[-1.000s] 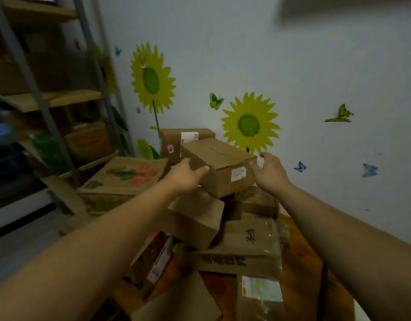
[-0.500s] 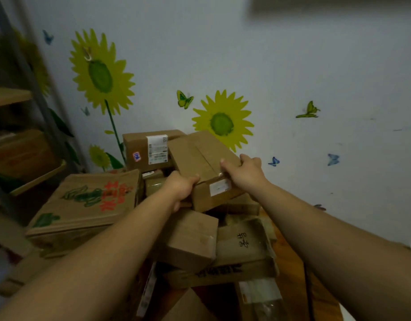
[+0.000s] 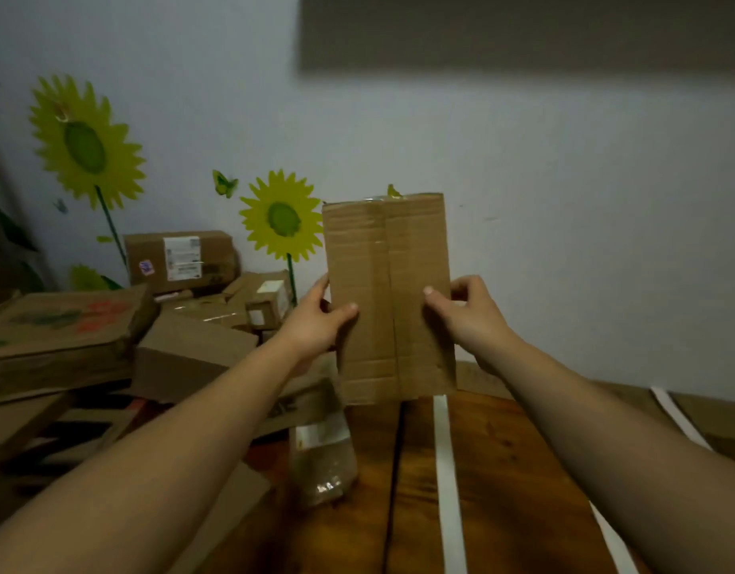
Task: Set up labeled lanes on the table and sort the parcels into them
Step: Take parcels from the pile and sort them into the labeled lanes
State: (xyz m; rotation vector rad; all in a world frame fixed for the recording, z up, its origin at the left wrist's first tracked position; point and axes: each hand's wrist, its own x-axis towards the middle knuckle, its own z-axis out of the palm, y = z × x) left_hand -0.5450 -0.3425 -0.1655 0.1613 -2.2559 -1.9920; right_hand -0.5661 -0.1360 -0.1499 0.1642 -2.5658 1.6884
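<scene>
We cannot read any text here. The back box (image 3: 218,252) carries a white shipping label (image 3: 182,258), the small box (image 3: 263,305) has a white label (image 3: 256,318), and the flat box (image 3: 47,345) shows red and green print (image 3: 103,314). All of these are too blurred to read.

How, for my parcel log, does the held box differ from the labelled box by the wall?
The held box is upright in midair, gripped by left hand and right hand; the labelled box lies in the pile. The held box's facing side shows only a centre seam; the labelled box shows a white label and sticker. Both are brown cardboard.
</scene>
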